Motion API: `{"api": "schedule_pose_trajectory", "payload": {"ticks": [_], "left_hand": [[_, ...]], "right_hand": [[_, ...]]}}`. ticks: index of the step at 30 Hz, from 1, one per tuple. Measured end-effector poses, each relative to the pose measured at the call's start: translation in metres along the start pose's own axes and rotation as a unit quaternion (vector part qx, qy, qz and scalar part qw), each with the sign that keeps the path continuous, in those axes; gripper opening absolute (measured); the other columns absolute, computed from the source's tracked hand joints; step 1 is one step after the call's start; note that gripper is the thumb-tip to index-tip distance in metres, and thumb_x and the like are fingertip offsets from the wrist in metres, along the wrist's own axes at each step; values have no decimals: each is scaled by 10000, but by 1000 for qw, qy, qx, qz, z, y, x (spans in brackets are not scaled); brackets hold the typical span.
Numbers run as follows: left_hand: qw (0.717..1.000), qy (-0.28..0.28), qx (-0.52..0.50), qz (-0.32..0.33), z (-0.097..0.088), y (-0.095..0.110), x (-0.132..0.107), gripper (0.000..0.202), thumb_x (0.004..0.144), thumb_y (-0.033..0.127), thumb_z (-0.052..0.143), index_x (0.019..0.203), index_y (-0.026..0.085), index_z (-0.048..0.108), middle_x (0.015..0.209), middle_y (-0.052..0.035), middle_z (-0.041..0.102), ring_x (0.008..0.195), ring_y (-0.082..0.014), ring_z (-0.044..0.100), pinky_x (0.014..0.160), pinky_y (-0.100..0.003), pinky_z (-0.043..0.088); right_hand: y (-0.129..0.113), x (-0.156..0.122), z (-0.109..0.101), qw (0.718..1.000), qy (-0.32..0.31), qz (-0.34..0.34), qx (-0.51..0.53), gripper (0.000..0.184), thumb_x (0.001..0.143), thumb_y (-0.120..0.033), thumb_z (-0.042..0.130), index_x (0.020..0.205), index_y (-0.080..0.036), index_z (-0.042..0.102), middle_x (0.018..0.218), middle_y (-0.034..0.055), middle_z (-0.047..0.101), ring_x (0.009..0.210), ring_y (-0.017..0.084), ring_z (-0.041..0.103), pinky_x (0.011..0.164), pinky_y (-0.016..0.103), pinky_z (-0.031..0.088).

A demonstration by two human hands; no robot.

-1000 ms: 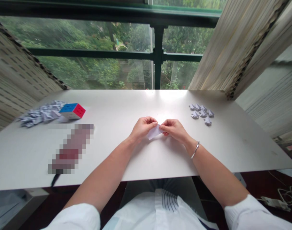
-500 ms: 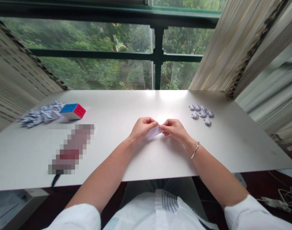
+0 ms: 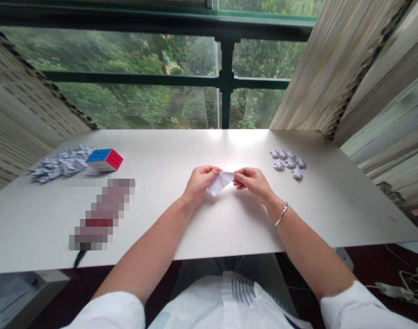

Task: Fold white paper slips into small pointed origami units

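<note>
A small folded piece of white paper [image 3: 220, 183] is held between my two hands, over the middle of the white table [image 3: 154, 219]. My left hand [image 3: 199, 183] pinches its left side with thumb and fingers. On the other side, my right hand [image 3: 250, 183] grips the right corner in a pinch. A crease runs across the paper, and one pointed corner faces down toward me. My fingertips hide parts of its edges.
Several small folded paper pieces [image 3: 290, 162] lie at the right. At the left are a heap of folded paper [image 3: 60, 163], a puzzle cube [image 3: 104, 160] on paper sheets, and a pixelated long object [image 3: 106, 210] with a black strap. A window [image 3: 143, 100] stands behind.
My hands have moved slightly apart. More of the paper shows between them, and its creased face is now turned toward me.
</note>
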State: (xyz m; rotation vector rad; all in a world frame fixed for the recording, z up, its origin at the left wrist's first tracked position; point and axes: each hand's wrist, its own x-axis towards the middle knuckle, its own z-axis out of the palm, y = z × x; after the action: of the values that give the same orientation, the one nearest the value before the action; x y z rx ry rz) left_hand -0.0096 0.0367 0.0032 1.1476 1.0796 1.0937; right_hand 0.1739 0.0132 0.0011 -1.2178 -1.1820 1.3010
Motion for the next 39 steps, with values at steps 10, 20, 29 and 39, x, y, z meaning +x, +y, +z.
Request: {"api": "schedule_pose_trajectory", "payload": {"ticks": [10, 20, 29, 39], "left_hand": [[999, -12, 45, 12, -1, 0, 1, 371, 660, 486, 781, 732, 130, 706, 655, -14, 637, 575, -104, 503, 558, -238, 339], [995, -85, 44, -38, 4, 5, -6, 339, 641, 397, 819, 856, 144, 749, 748, -28, 683, 613, -106, 533, 573, -239, 362], [995, -80, -19, -56, 16, -8, -10, 269, 663, 356, 802, 793, 159, 672, 747, -18, 657, 630, -121, 583, 595, -248, 440], [987, -118, -90, -68, 16, -11, -12, 347, 742, 436, 779, 852, 129, 659, 793, -54, 678, 706, -149, 640, 724, -317, 523]], "right_hand": [[3, 3, -4, 997, 70, -13, 36, 281, 678, -407, 783, 764, -164, 671, 689, 29, 679, 653, 141, 655, 545, 234, 535], [-1, 2, -4, 995, 85, -50, 20, 366, 682, -483, 768, 864, -180, 673, 791, 11, 661, 745, 134, 617, 583, 220, 506], [12, 4, 4, 992, 87, -86, 9, 289, 695, -407, 747, 833, -196, 607, 761, -11, 643, 690, 129, 597, 605, 242, 499], [9, -8, 6, 925, 83, -292, -228, 149, 831, -185, 594, 914, -237, 706, 899, 29, 624, 777, 144, 628, 643, 252, 532]]}}
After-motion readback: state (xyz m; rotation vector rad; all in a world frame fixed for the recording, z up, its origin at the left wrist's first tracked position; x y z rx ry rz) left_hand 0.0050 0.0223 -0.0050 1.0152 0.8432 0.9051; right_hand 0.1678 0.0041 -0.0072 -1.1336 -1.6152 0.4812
